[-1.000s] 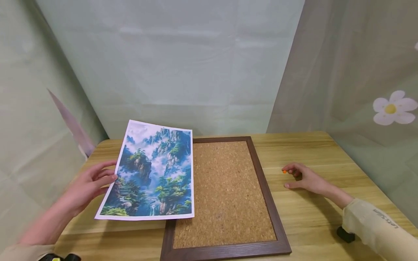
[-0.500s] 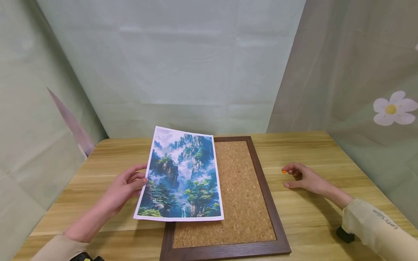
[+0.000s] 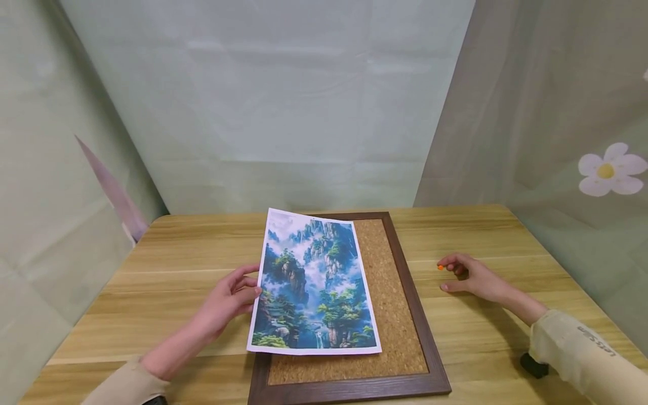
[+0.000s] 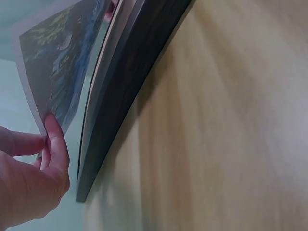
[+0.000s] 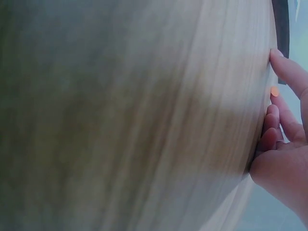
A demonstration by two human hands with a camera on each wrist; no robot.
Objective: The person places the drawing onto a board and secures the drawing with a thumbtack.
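A landscape print of green cliffs and cloud hangs tilted over the left half of a cork board, whose dark wooden frame lies flat on the table. My left hand pinches the print's left edge; the left wrist view shows my fingers on the print, lifted above the frame. My right hand rests on the table right of the board, fingers loosely curled. A small orange pin sits at its index fingertip, and the right wrist view shows the pin there too.
The wooden table is walled in by pale green curtains on three sides. A small black object sits by my right sleeve near the front right edge. A white flower is printed on the right curtain.
My left hand has carried the print to the right, from beside the board to over its left half, and lowered it. The right hand and pin have stayed put.
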